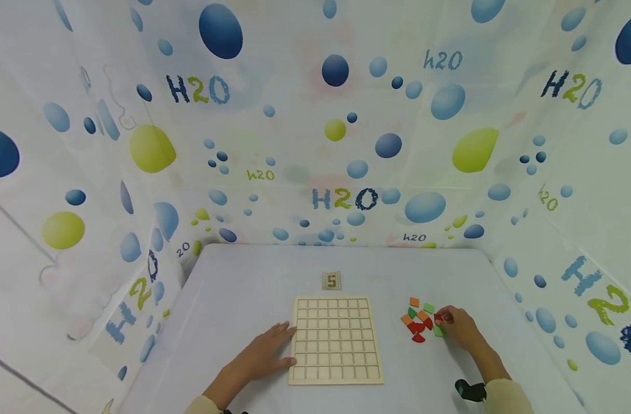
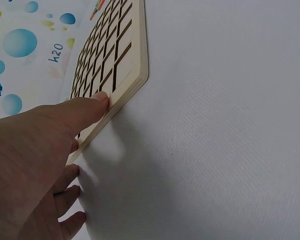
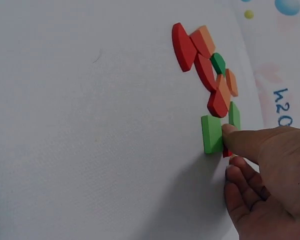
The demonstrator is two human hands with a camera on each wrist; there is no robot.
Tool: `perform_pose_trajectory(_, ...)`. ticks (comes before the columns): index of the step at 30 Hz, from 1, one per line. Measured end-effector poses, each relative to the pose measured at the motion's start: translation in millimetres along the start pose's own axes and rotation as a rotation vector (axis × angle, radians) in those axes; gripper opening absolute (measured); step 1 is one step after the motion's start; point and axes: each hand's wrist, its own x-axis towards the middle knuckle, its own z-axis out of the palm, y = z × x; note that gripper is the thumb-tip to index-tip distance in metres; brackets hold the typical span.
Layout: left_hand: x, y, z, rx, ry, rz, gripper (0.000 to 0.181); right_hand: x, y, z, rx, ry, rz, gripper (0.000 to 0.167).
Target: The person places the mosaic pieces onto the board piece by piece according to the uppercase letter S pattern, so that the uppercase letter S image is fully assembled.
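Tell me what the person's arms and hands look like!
The left hand and right hand wear no gloves. Pale beige sleeves end short of them. A dark object shows beside the right cuff; what it is, I can't tell.

The pieces [image 1: 420,328] are red, orange and green, the gridded board [image 1: 337,340] cream

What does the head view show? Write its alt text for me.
A person's right hand pinches a red piece beside other red, orange and green pieces on a white table. Their left hand touches the left edge of a wooden grid board; a small card lies beyond.
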Motion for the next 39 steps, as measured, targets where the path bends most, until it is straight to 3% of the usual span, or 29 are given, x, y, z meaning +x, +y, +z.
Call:
perform_pose_trajectory(14, -0.8, -3.3, 1.3, -0.014, 0.008, 0.029, 0.079, 4.6, -3.4, 1.1, 0.020, -0.021, 0.019, 0.021)
perform_pose_trajectory(22, -1.8, -5.1, 2.0, -0.012, 0.020, 0.027, 0.078, 5.3, -17.8, -1.0, -0.013, 0.009, 0.020, 0.025)
perform_pose_trajectory(30, -2.3, -4.9, -0.9, -0.039, 0.024, 0.014, 0.079, 15.2, -52.6, 11.9, 0.009, 0.047, -0.014, 0.024)
perform_pose_trajectory(39, -2.2, -3.8, -4.3, -0.097, -0.002, 0.021, 0.080, 31.6, -100.1, 54.6, -0.019, 0.061, -0.153, 0.021)
